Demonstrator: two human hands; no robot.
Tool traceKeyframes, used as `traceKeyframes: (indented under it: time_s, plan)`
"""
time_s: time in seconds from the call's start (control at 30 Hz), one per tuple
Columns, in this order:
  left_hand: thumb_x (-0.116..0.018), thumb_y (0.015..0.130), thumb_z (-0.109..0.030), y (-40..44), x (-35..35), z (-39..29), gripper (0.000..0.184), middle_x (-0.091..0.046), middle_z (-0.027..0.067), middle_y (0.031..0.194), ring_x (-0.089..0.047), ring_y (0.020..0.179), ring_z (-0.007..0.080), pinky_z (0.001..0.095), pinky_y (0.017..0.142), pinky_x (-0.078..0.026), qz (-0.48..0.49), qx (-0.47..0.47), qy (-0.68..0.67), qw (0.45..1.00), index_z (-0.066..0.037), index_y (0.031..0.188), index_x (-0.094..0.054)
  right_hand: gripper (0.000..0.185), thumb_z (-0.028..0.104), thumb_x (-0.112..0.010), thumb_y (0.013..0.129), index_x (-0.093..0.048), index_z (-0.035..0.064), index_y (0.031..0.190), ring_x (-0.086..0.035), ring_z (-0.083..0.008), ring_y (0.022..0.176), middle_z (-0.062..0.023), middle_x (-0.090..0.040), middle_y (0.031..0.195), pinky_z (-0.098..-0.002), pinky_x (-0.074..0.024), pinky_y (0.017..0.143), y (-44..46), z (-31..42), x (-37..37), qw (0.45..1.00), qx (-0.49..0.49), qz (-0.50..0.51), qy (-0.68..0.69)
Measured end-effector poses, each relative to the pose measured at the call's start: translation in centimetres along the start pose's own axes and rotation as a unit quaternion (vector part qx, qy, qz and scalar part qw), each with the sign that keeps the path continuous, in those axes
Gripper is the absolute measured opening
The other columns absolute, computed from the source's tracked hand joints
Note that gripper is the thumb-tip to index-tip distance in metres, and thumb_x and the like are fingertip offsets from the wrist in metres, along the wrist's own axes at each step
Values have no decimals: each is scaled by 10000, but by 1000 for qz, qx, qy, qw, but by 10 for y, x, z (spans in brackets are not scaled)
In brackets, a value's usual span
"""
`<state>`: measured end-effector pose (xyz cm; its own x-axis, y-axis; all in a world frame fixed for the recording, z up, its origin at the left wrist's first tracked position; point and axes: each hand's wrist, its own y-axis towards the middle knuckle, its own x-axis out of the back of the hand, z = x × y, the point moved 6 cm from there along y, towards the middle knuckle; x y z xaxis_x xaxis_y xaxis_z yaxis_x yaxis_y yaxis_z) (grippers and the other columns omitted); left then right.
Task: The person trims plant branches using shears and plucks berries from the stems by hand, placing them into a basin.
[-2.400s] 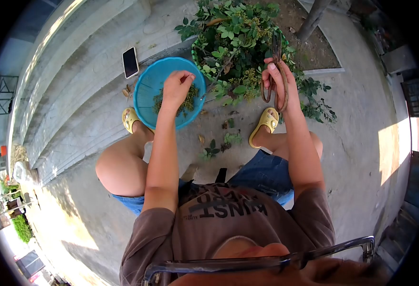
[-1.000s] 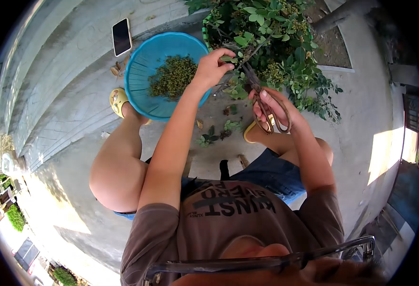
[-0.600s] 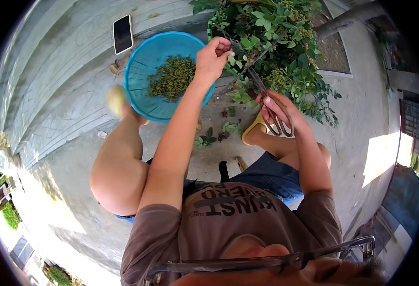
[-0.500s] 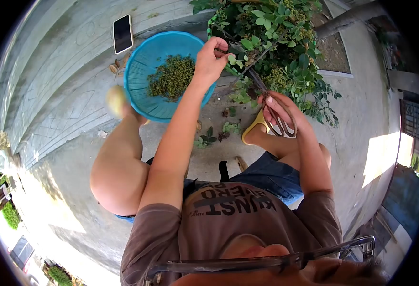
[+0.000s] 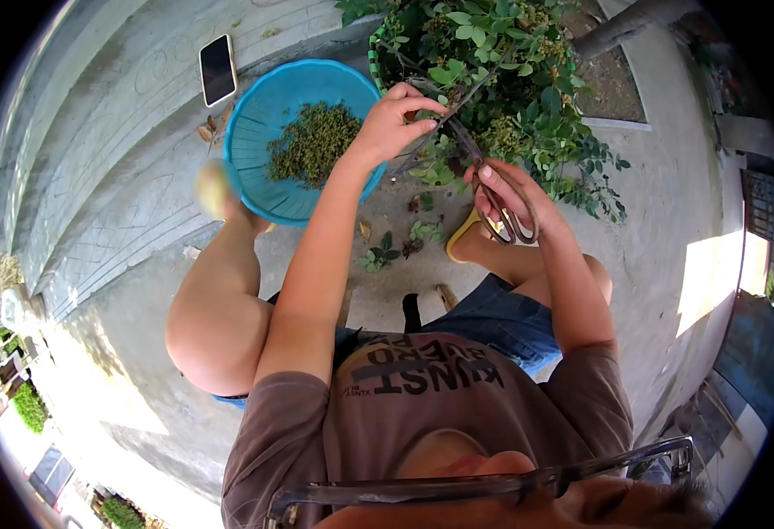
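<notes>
My left hand [image 5: 393, 126] pinches a thin stem or twig at the left edge of the leafy branches [image 5: 510, 79]; its fingertips are closed near the blades. My right hand [image 5: 503, 196] holds the brown-handled scissors [image 5: 517, 220], whose dark blades point up and left toward that stem. The branches carry small green berry clusters and fill a green-rimmed basket [image 5: 375, 58]. Left of them stands a blue basin [image 5: 255, 106] with a heap of small green berries [image 5: 314, 143], partly crossed by my left forearm.
A phone [image 5: 218, 70] lies on the step beyond the basin. Dry leaves [image 5: 206, 132] lie beside it. Fallen leaves [image 5: 380, 254] are on the concrete between my yellow slippers [image 5: 463, 231]. A trunk [image 5: 629, 26] rises at the upper right.
My left hand has gone from above the basin to the branches and closed on a stem. The scissors in my right hand have come down and left beside it.
</notes>
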<state>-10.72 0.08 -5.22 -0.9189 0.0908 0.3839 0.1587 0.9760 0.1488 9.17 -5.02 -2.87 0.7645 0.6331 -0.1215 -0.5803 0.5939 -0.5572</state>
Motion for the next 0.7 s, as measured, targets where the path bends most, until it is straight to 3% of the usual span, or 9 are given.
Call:
traceKeyframes:
  time_s: [0.07, 0.23, 0.47, 0.7]
  plan:
    - [-704, 799, -109, 3, -3, 5, 202, -472, 5, 901, -484, 807, 149, 307, 722, -428, 15, 22, -23, 999, -146, 997, -712, 371, 399, -503, 958, -557, 35, 1001, -462, -62, 455, 0, -492, 599, -213, -361, 356, 3, -2, 3, 1000, 18, -10, 18]
    - [-717, 801, -139, 3, -4, 9, 126, -492, 13, 939, -501, 909, 170, 319, 793, -420, 2, 9, -109, 994, -113, 924, -710, 366, 397, -506, 958, -559, 37, 1000, -463, -60, 460, 2, -498, 599, -210, -363, 372, 2, -2, 3, 1000, 10, -10, 19]
    - [-724, 801, -144, 3, -8, 2, 108, -478, 3, 965, -501, 927, 164, 315, 795, -428, 0, -39, -82, 996, -98, 895, -698, 392, 399, -471, 974, -537, 16, 1028, -451, -62, 486, -10, -514, 601, -200, -356, 450, 3, 2, 3, 1000, 0, -12, 10]
    - [-712, 784, -130, -1, -5, 7, 96, -484, -10, 1056, -506, 945, 130, 289, 765, -442, -33, 46, -152, 987, -96, 863, -669, 399, 402, -473, 973, -536, 11, 1027, -450, -64, 472, -10, -517, 602, -199, -355, 444, 2, 1, 5, 1000, 13, -17, -4]
